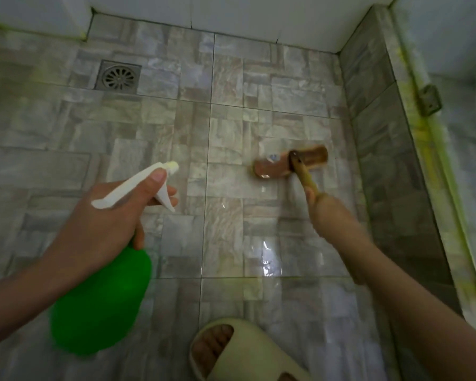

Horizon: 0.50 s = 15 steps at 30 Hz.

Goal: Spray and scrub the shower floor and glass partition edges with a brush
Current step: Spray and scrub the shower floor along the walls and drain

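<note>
Two hands: left hand grips spray bottle; right hand grips brush, scrubbing floor ahead; partition edge, rightward, likely next.

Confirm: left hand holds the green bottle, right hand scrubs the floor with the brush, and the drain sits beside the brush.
Wrong on the drain: the head view shows it well away from the brush, at the far left of the floor. The left hand does hold the bottle, the right hand the brush.
</note>
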Available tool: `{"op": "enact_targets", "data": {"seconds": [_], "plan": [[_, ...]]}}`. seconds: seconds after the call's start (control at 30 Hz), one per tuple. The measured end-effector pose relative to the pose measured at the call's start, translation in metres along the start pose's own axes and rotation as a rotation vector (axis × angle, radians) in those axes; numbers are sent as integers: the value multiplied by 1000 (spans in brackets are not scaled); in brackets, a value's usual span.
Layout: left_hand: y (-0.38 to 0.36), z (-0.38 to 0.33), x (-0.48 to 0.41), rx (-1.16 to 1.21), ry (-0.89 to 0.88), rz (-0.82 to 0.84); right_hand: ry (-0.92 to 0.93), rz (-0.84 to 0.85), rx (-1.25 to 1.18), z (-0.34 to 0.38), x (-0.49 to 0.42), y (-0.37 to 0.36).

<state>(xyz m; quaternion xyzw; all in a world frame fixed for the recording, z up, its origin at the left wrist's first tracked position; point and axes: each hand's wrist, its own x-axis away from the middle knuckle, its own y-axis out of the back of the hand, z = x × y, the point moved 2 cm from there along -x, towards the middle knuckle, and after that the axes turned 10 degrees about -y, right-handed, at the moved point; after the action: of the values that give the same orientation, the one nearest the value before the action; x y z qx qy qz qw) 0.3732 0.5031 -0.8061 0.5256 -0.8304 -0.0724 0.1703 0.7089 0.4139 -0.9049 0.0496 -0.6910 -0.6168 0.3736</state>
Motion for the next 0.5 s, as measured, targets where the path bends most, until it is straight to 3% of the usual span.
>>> {"op": "enact_targets", "data": {"seconds": [0.1,0.23,0.3,0.33,0.5], "plan": [[8,10,17,-29,-7,73,69,-84,-18,16,-9,-6],[30,31,41,-40,-1,129,189,-63,274,-94,118,-31],[35,37,49,-38,15,137,119,88,334,-133,181,-43],[37,38,53,-37,19,155,88,61,284,-144,190,-50],[31,45,66,-110,48,244,101,46,371,-95,154,-47]]}}
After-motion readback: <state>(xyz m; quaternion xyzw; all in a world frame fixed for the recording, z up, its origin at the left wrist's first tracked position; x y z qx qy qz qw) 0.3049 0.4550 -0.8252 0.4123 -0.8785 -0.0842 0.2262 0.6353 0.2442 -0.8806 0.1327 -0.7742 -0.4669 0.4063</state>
